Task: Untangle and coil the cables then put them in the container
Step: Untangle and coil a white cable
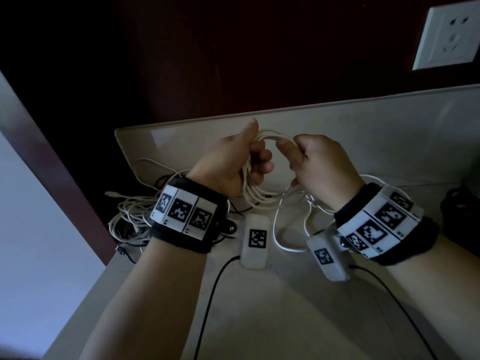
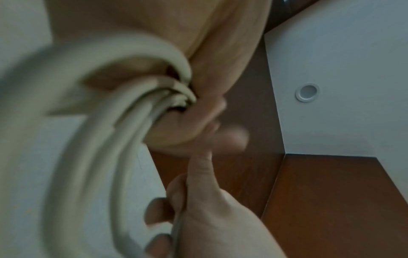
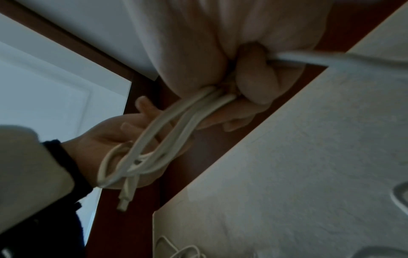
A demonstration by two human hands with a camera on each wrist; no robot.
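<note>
Forearms fill the lower frame of the head view, each with a marker-covered band at the wrist. Above them, mid-frame, both hands hold one white cable over the table. The left hand is clenched round a bundle of finished loops, thumb up, with the loops hanging below the fist. The right hand pinches the same cable at the top of the loop; in the right wrist view its fingers curl round the strands while a free length runs off to the right of the frame.

Coiling looks to be the step in hand, and partway through: slack trails on the table under the right wrist. The next move probably calls for drawing that slack up and laying another turn into the left fist without twisting it.

At lower left a tangle of white and dark cables lies untouched. No container is clearly visible.
</note>
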